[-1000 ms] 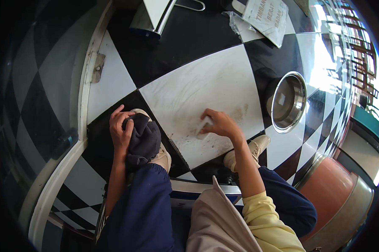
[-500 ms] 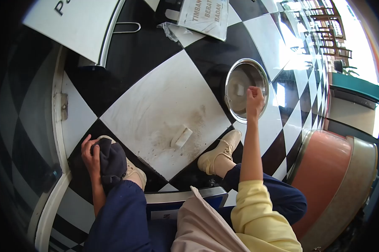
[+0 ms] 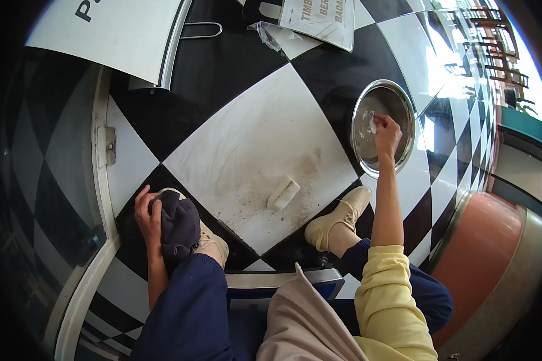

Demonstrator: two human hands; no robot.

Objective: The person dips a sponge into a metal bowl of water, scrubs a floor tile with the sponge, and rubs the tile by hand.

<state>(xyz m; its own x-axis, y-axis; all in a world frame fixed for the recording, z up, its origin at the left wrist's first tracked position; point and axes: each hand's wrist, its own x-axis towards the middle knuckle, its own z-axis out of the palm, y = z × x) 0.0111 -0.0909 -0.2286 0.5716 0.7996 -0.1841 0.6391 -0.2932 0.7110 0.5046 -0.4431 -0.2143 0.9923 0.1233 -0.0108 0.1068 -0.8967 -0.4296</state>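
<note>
My left hand (image 3: 149,210) grips a dark grey cloth (image 3: 179,225) beside my left shoe. Over the round metal basin (image 3: 405,157), my right hand (image 3: 388,137) is closed in a pinch, with a small white piece (image 3: 373,124) at its fingertips. I cannot make out what the piece is. Water seems to be in the basin, and small white bits show near the fingers. Between my feet, a white block (image 3: 284,194) with a brownish line lies on a white floor tile (image 3: 235,144) smeared with brown dirt.
A white sign board (image 3: 102,36) stands at upper left, near a door frame (image 3: 102,174). A scale-like plate with lettering (image 3: 319,21) and clear plastic (image 3: 265,35) lie at the top. A pink curved counter (image 3: 481,259) is at right; a metal-edged seat (image 3: 283,278) is below me.
My right hand has gone from a fist over the basin to a pinch on the white piece. White bits now show in the basin. The view has shifted; my left hand keeps the cloth.
</note>
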